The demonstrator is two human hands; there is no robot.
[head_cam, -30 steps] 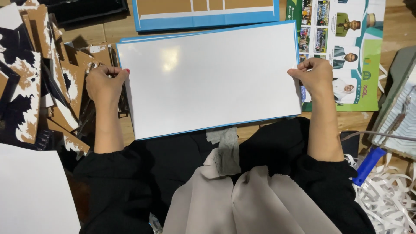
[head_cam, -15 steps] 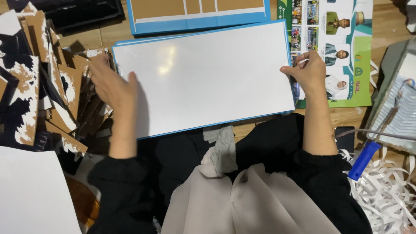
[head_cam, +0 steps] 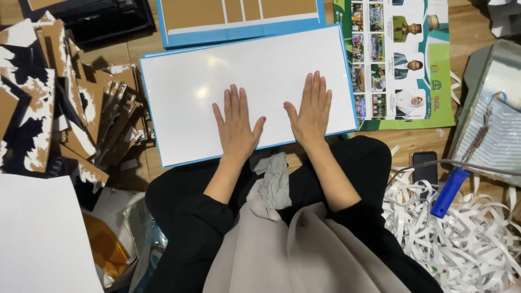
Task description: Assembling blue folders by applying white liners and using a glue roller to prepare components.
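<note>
Both hands lie flat on the white board: my left hand (head_cam: 236, 123) and right hand (head_cam: 313, 109) side by side near its front edge, palms down, fingers straight and a little spread, gripping nothing. Pressed this way, I judge they are smoothing the sheet against its backing, since the weight goes through the palms and no finger curls round an edge.

That board (head_cam: 190, 103) has a glossy white face with a thin blue border showing all round. It sits slightly askew on the wooden floor (head_cam: 423, 141), its near edge just over my knees, which are in black. A crumpled grey cloth (head_cam: 274, 182) rests in my lap, close to my wrists.

Beyond the board lies a second blue-edged board (head_cam: 239, 21), face brown. To my right a green printed poster (head_cam: 404, 65) is tucked partly under the white board's corner. Further right stand a grey ridged tray (head_cam: 496, 135), a blue-handled tool (head_cam: 449, 192), a dark phone (head_cam: 424, 168) and a heap of white paper strips (head_cam: 461, 233). Stacked cardboard pieces (head_cam: 59, 108) crowd my left, with a plain white sheet (head_cam: 38, 239) nearer me.
</note>
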